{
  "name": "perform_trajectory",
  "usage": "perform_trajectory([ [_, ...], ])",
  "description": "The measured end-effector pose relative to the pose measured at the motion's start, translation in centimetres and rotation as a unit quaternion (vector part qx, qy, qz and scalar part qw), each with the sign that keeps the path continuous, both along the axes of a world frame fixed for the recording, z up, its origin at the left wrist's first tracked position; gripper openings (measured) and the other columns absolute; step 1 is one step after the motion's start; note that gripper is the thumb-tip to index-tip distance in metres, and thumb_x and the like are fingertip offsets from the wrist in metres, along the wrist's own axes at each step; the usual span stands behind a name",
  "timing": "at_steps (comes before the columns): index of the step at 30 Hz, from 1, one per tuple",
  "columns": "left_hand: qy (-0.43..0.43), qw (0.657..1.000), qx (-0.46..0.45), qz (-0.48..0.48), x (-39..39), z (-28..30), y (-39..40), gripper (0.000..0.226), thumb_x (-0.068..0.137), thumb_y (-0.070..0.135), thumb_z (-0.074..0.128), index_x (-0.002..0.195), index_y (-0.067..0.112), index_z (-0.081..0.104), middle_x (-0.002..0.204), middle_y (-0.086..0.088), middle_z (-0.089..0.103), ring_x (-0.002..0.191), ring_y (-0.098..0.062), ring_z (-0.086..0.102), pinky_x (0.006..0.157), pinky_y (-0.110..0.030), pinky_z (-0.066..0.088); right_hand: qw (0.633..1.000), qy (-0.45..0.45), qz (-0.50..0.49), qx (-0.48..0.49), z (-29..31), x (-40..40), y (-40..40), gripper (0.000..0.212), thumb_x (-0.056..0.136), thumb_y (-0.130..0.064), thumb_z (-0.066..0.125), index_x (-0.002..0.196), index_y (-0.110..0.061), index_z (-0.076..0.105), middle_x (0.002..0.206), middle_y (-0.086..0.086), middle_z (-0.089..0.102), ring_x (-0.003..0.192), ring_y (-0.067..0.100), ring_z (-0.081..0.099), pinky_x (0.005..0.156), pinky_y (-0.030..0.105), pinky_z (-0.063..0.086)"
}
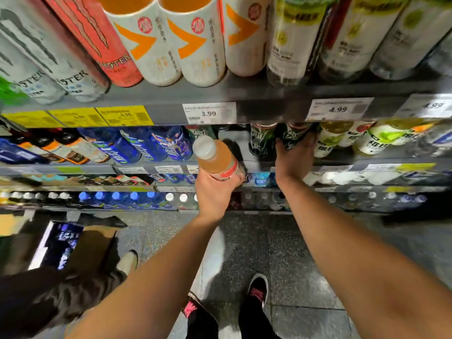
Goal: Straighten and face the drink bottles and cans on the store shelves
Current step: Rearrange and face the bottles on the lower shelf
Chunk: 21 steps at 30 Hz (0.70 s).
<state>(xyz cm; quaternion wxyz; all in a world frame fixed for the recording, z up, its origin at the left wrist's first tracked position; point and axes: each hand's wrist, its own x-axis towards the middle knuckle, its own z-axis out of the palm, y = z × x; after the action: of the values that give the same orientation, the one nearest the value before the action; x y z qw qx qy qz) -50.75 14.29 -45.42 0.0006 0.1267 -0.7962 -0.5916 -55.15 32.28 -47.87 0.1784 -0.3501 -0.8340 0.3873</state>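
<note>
My left hand (215, 189) grips an orange drink bottle (215, 157) with a white cap, held tilted in front of the second shelf (234, 140). My right hand (294, 155) reaches into that shelf and grips a dark green can (294, 134). A second dark green can (261, 140) stands just left of it. A bare gap of shelf lies between the orange bottle and the cans.
The top shelf (269, 94) carries white and red Monster cans (73, 45), orange-marked bottles (195, 45) and clear green-label bottles (291, 40). Blue bottles (137, 145) stand left, pale green ones (376, 140) right. Another person's leg (73, 297) and a cardboard box (93, 250) are lower left.
</note>
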Motion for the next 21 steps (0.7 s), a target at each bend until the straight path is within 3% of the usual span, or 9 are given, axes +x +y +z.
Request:
perform_trajectory([
  [6, 0.002, 0.999, -0.034, 0.011, 0.4, -0.1, -1.5, 0.052, 0.058, 0.030, 0.092, 0.101, 0.017, 0.066, 0.088, 0.014, 0.072, 0.080, 0.006, 0.067, 0.074, -0.009, 0.049, 0.998, 0.044, -0.030, -0.033, 0.3, 1.5, -0.4, 0.088, 0.082, -0.032, 0.076, 0.150, 0.003, 0.031, 0.145, 0.021, 0.050, 0.130, 0.035, 0.051, 0.107, 0.038, 0.040],
  [11, -0.001, 1.000, -0.002, 0.028, 0.5, 0.0, -2.7, 0.047, 0.062, 0.012, 0.094, 0.093, 0.025, 0.062, 0.079, 0.020, 0.072, 0.076, 0.008, 0.067, 0.071, -0.006, 0.048, 0.995, 0.070, -0.036, -0.059, 0.7, 4.1, -1.5, 0.062, 0.085, -0.036, 0.076, 0.129, 0.003, 0.056, 0.125, 0.019, 0.065, 0.116, 0.032, 0.061, 0.101, 0.031, 0.046],
  [15, -0.011, 0.999, -0.007, 0.033, 0.7, 0.7, -4.0, 0.055, 0.062, 0.016, 0.094, 0.103, 0.024, 0.058, 0.088, 0.017, 0.070, 0.083, 0.004, 0.067, 0.081, -0.019, 0.053, 0.992, 0.089, -0.056, -0.074, 2.1, 5.6, -3.3, 0.061, 0.083, -0.045, 0.077, 0.120, 0.001, 0.061, 0.118, 0.016, 0.069, 0.110, 0.030, 0.065, 0.097, 0.047, 0.052],
  [18, -0.016, 1.000, -0.022, 0.011, 0.7, 1.3, -5.0, 0.057, 0.064, 0.023, 0.093, 0.110, 0.015, 0.062, 0.095, 0.005, 0.072, 0.087, -0.011, 0.068, 0.080, -0.027, 0.054, 0.991, 0.109, -0.022, -0.076, 3.1, 6.8, -5.5, 0.048, 0.082, -0.042, 0.079, 0.106, -0.001, 0.069, 0.108, 0.010, 0.074, 0.105, 0.024, 0.067, 0.096, 0.041, 0.052],
  [21, -0.011, 0.999, -0.029, -0.008, 0.3, 1.4, -6.5, 0.058, 0.064, 0.026, 0.094, 0.112, 0.013, 0.063, 0.094, 0.007, 0.072, 0.083, -0.009, 0.066, 0.069, -0.011, 0.048, 0.991, 0.117, 0.036, -0.062, 3.8, 6.9, -8.1, 0.041, 0.081, -0.036, 0.081, 0.095, 0.002, 0.073, 0.099, 0.007, 0.075, 0.097, 0.022, 0.068, 0.094, 0.023, 0.047],
])
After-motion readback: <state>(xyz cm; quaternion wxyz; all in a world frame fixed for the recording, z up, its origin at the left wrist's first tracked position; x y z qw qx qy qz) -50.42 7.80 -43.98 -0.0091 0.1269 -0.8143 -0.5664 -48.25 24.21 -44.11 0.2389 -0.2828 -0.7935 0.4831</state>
